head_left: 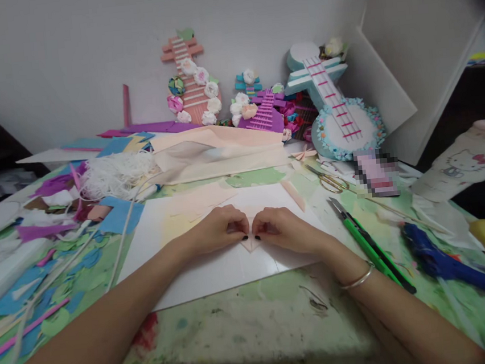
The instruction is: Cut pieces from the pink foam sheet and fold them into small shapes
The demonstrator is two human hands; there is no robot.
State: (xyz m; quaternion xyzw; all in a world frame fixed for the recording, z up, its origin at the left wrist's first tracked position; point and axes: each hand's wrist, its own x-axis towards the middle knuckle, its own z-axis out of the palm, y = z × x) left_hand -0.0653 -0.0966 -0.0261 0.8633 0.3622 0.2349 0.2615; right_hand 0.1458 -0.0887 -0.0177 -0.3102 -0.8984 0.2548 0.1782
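Side by side over a white board [184, 285], my left hand [221, 228] and my right hand [284, 230] pinch a small piece of pale peach paper [251, 246]. Its lower end comes to a point between the fingertips, and the hands partly hide the rest. Loose peach paper [197, 200] lies on the board just beyond my left hand. A narrow peach strip [293, 194] rests at the board's far right corner. Right of the board lies a green utility knife [371, 247], close to my right forearm.
Gold-handled scissors [332, 182] and a blue glue gun [452, 265] lie on the right. Paper scraps [83, 266], a cable [121, 254] and shredded white paper [113, 174] cover the left. Flower-decorated instrument models [193, 89] stand against the wall, including a large pale-blue one [342, 121].
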